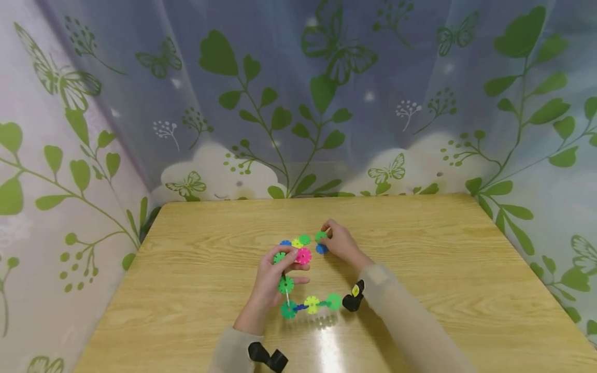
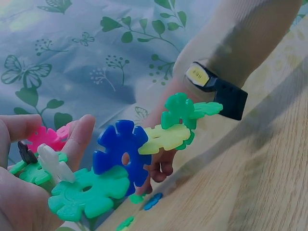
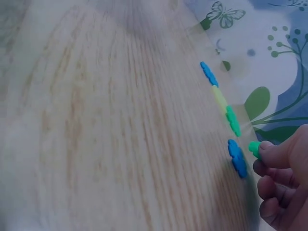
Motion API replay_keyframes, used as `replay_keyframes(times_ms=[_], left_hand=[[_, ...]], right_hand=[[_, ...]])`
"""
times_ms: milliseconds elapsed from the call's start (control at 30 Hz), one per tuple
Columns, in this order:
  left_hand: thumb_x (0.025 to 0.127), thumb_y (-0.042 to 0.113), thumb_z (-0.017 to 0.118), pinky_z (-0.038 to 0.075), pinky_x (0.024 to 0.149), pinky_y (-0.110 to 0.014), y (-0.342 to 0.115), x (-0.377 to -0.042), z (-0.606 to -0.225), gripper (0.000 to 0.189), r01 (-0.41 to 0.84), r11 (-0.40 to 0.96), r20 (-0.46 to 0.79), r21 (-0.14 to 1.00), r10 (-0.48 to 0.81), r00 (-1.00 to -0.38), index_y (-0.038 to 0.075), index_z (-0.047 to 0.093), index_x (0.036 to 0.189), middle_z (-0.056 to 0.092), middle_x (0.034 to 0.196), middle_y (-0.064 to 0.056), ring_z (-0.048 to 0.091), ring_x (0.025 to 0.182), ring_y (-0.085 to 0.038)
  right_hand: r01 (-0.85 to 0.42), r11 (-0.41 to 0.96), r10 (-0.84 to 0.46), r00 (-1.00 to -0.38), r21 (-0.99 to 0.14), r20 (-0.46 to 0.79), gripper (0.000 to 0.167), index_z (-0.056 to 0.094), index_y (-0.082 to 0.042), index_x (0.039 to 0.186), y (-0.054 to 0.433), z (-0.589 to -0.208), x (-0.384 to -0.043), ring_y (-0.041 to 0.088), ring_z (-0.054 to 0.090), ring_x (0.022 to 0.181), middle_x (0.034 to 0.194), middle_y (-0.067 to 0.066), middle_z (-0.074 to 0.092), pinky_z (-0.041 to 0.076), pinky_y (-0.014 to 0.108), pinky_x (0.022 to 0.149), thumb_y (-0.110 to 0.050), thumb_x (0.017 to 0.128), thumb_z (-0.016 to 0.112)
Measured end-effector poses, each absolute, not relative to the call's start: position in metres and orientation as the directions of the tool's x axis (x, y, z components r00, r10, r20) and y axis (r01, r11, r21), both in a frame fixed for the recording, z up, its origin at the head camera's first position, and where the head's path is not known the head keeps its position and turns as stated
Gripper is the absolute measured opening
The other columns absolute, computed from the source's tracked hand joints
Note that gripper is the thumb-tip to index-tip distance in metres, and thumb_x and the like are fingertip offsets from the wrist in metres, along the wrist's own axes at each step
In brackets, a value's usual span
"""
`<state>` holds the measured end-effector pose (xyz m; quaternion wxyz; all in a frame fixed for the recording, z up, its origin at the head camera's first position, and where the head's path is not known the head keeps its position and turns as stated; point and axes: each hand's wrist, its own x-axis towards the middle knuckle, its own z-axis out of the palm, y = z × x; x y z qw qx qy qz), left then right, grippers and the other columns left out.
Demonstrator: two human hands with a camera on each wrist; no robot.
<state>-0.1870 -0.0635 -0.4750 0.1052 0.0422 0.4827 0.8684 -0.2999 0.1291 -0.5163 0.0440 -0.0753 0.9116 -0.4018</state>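
Observation:
My left hand (image 1: 268, 277) holds a chain of slotted plastic snowflake discs, its thumb and fingers pinching near a pink disc (image 1: 304, 256). Down from the hand run green, white and dark discs, then the chain turns right through a yellow disc (image 1: 312, 304) to a green end disc (image 1: 333, 301). A blue disc (image 2: 108, 144) stands out in the left wrist view. Farther back, my right hand (image 1: 343, 243) pinches a small green disc (image 3: 254, 148) between thumb and fingertips. A loose blue disc (image 3: 237, 159) lies on the table beside those fingers.
On the wooden table (image 1: 420, 248), a blue disc (image 3: 209, 73), a yellow disc (image 3: 219, 97) and a green disc (image 3: 233, 120) lie in a row beyond the left hand. A patterned curtain (image 1: 289, 103) hangs behind the table's back edge. Black cameras are strapped to both wrists.

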Motion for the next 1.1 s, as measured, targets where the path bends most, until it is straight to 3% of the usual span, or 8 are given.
replay_keyframes(times_ms=[300, 600, 900, 1100], left_hand=[[0.089, 0.021, 0.065, 0.058, 0.064, -0.046, -0.063, -0.188, -0.476, 0.017, -0.156, -0.508, -0.042, 0.847, 0.229, -0.973, 0.007, 0.058, 0.095, 0.059, 0.094, -0.011, 0.066, 0.076, -0.024], [0.088, 0.024, 0.066, 0.058, 0.065, -0.047, -0.062, -0.189, -0.477, 0.021, -0.148, -0.491, -0.032, 0.858, 0.235, -0.971, 0.007, 0.058, 0.095, 0.058, 0.096, -0.011, 0.065, 0.077, -0.024], [0.089, 0.022, 0.065, 0.058, 0.065, -0.047, -0.061, -0.189, -0.478, 0.019, -0.149, -0.495, -0.034, 0.856, 0.234, -0.972, 0.006, 0.058, 0.095, 0.059, 0.094, -0.011, 0.065, 0.077, -0.024], [0.088, 0.023, 0.066, 0.057, 0.067, -0.049, -0.061, -0.19, -0.478, 0.024, -0.152, -0.503, -0.046, 0.851, 0.216, -0.975, 0.004, 0.057, 0.098, 0.06, 0.093, -0.012, 0.065, 0.076, -0.024]], right_hand=[[-0.147, 0.549, -0.172, -0.983, -0.823, 0.061, 0.022, 0.058, -0.003, 0.107, 0.136, -0.506, -0.282, 0.019, 0.05, 0.066, 0.084, 0.009, 0.055, 0.046, 0.027, 0.051, -0.009, 0.087, 0.065], [-0.216, 0.397, -0.201, -0.969, -0.892, 0.145, 0.018, 0.059, 0.0, 0.103, 0.136, -0.494, -0.257, 0.016, 0.047, 0.06, 0.076, 0.009, 0.056, 0.042, 0.021, 0.048, -0.004, 0.086, 0.065], [-0.253, 0.277, -0.26, -0.949, -0.927, 0.181, 0.019, 0.054, 0.01, 0.104, 0.135, -0.464, -0.223, 0.017, 0.048, 0.056, 0.078, 0.024, 0.056, 0.045, 0.022, 0.047, 0.005, 0.087, 0.06], [-0.252, 0.237, -0.252, -0.949, -0.938, 0.191, 0.015, 0.053, 0.012, 0.101, 0.132, -0.448, -0.207, 0.029, 0.051, 0.058, 0.08, 0.029, 0.056, 0.048, 0.027, 0.048, 0.009, 0.087, 0.058]])
